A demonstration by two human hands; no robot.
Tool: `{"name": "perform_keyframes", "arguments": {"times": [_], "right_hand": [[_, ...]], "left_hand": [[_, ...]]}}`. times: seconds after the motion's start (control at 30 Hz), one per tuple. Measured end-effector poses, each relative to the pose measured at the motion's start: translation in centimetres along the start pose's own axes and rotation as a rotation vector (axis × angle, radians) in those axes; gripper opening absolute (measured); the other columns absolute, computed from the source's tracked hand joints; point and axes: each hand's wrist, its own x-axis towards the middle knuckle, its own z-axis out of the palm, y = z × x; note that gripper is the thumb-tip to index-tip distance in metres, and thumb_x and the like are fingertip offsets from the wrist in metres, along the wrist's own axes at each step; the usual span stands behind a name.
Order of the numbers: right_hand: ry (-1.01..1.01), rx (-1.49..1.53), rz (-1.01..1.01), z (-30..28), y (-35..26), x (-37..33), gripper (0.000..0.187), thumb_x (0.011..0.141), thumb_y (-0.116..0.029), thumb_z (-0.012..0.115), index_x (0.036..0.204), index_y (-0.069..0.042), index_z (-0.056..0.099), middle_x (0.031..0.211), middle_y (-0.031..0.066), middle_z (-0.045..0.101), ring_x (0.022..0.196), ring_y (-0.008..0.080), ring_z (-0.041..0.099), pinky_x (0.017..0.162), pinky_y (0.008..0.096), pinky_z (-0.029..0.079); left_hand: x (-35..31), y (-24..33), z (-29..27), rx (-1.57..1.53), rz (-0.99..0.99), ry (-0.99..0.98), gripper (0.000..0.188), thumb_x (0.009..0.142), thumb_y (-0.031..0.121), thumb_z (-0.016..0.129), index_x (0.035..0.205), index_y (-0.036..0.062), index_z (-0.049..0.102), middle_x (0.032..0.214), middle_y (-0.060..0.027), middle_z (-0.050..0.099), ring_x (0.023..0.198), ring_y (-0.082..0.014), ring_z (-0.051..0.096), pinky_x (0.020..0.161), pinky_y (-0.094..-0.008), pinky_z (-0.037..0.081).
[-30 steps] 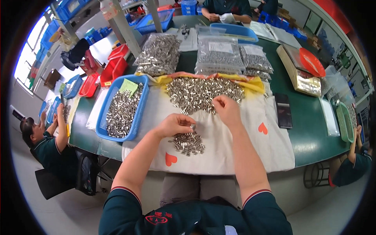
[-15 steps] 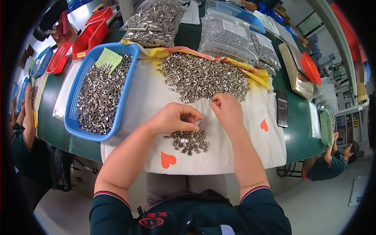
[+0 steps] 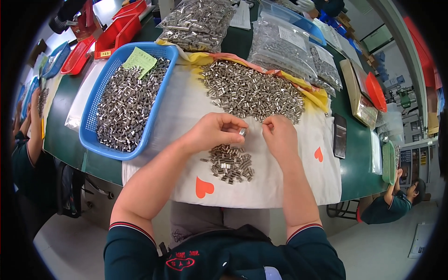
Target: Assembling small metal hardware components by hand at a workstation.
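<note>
My left hand [image 3: 208, 134] is closed with thumb and fingers around a short, shiny metal sleeve [image 3: 242, 132], whose end shows at the fingertips. Below it on the white cloth [image 3: 298, 186] lies a small pile of metal sleeves [image 3: 230, 164]. Just right of it, my right hand [image 3: 281, 136] pinches thumb and forefinger together at the front edge of a large heap of similar sleeves [image 3: 252, 88]. Whatever sits in that pinch is too hidden to make out.
To the left, a blue basket [image 3: 88, 144] holds many sleeves and a green paper slip [image 3: 140, 61]. Bags of metal parts [image 3: 196, 23] stand behind the heap. A black phone [image 3: 340, 136] lies at right, near a red dish [image 3: 377, 91]. Other people work on both sides.
The view has shifted slightly. My left hand has moved a little away from me, toward the right hand, still holding the sleeve. My right fingertips have drawn back slightly from the heap's edge.
</note>
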Motion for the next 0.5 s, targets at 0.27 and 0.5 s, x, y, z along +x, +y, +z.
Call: {"name": "perform_keyframes", "arguments": {"times": [0.27,0.5], "right_hand": [[-0.141,0.682,-0.086,-0.7,-2.8,-0.7,0.009,0.072,-0.003,0.061,0.081,-0.003,0.061,0.072,0.0039,0.058,0.067,0.0128,0.056,0.059,0.0237,0.044],[0.049,0.439,-0.200,0.1,-3.5,-1.3,0.011,0.066,0.000,0.061,0.076,-0.005,0.058,0.071,0.0057,0.057,0.064,0.0194,0.055,0.056,0.0285,0.045]], "left_hand": [[0.0,-0.2,-0.2,-0.181,0.000,0.041,0.032,0.074,0.001,0.065,0.105,-0.0008,0.056,0.088,-0.0034,0.059,0.078,-0.0076,0.057,0.069,-0.0207,0.049],[-0.1,0.0,0.5,-0.077,-0.016,0.117,0.031,0.074,0.002,0.066,0.104,-0.0011,0.058,0.084,-0.0020,0.059,0.075,-0.0064,0.056,0.066,-0.0197,0.048]]}}
